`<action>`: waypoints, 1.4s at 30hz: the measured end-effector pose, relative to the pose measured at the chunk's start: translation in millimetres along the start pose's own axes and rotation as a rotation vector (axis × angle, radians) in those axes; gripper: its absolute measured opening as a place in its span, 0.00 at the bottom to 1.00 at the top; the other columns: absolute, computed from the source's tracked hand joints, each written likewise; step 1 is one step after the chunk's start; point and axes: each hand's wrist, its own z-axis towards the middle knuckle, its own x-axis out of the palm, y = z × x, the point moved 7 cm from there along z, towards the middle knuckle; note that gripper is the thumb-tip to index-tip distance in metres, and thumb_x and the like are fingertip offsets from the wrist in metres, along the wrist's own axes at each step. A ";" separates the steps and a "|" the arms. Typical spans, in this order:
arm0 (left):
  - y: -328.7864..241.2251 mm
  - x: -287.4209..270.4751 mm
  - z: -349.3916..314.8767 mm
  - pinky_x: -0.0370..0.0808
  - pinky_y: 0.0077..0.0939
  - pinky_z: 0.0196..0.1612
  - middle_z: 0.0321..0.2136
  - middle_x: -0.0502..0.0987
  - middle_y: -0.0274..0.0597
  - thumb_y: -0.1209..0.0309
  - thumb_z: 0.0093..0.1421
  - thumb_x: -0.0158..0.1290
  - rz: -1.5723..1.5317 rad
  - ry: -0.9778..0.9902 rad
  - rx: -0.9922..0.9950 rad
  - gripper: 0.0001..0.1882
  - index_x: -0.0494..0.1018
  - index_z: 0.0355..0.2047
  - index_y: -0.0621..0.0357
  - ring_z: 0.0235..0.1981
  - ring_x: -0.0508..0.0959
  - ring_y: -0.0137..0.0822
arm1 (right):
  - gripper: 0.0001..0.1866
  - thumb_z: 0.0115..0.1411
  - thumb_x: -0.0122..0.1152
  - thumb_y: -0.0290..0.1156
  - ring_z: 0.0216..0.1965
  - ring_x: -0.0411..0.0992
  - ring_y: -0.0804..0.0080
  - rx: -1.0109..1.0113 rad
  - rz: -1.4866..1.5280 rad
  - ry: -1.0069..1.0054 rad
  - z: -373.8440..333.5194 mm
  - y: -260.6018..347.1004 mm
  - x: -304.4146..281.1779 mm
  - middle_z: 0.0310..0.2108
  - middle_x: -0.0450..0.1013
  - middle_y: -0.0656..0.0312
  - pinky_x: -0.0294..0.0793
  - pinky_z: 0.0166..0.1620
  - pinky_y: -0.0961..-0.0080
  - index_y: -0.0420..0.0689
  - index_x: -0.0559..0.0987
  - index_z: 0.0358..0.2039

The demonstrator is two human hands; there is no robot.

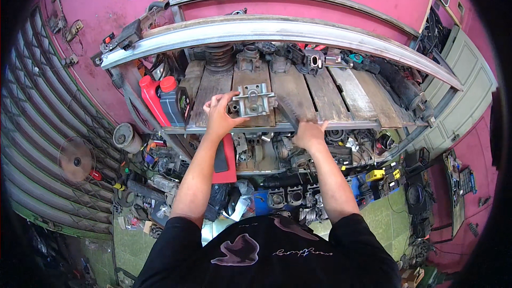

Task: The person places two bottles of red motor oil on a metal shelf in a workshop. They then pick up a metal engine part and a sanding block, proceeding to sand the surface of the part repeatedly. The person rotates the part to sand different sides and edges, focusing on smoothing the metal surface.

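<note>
My left hand point(218, 114) grips the left side of a grey metal engine part point(253, 101), which looks like a small cylinder head with bolt holes, over the wooden plank shelf point(213, 93). Its thumb lies along the part's lower edge and the fingers along the upper left. My right hand point(310, 135) is closed round the near end of a dark, flat, bar-like tool point(288, 113). The tool slants up and left, its far end close to the right side of the engine part. Whether the two touch I cannot tell.
Red point(151, 96) and dark point(173, 104) bottles with red caps stand at the shelf's left end. A coil-finned cylinder point(220, 58) and other engine parts line the back. A metal rail point(277, 30) crosses above. More parts crowd the lower shelf and floor. A fan point(77, 160) stands left.
</note>
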 end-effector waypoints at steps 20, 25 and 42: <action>6.4 2.7 9.1 0.56 0.51 0.61 0.43 0.83 0.34 0.50 0.32 0.79 0.054 0.068 -0.005 0.45 0.75 0.52 0.48 0.56 0.73 0.40 | 0.29 0.73 0.46 0.49 0.47 0.74 0.59 -0.230 -0.016 -0.687 -21.9 -25.1 -90.6 0.32 0.83 0.57 0.57 0.59 0.42 0.45 0.87 0.27; 7.1 4.4 10.0 0.56 0.51 0.62 0.45 0.82 0.33 0.50 0.31 0.80 0.031 0.090 -0.019 0.46 0.76 0.52 0.48 0.56 0.73 0.40 | 0.26 0.72 0.47 0.48 0.47 0.72 0.64 -0.386 -0.089 -0.714 -6.9 40.6 -98.8 0.32 0.83 0.62 0.57 0.58 0.41 0.49 0.87 0.27; 9.3 3.4 18.5 0.56 0.50 0.60 0.41 0.84 0.35 0.49 0.30 0.79 0.089 0.096 -0.017 0.45 0.76 0.51 0.46 0.53 0.74 0.40 | 0.35 0.67 0.54 0.58 0.59 0.66 0.49 -0.549 -0.237 -0.422 -18.5 40.6 -97.3 0.44 0.78 0.47 0.49 0.66 0.33 0.35 0.68 0.55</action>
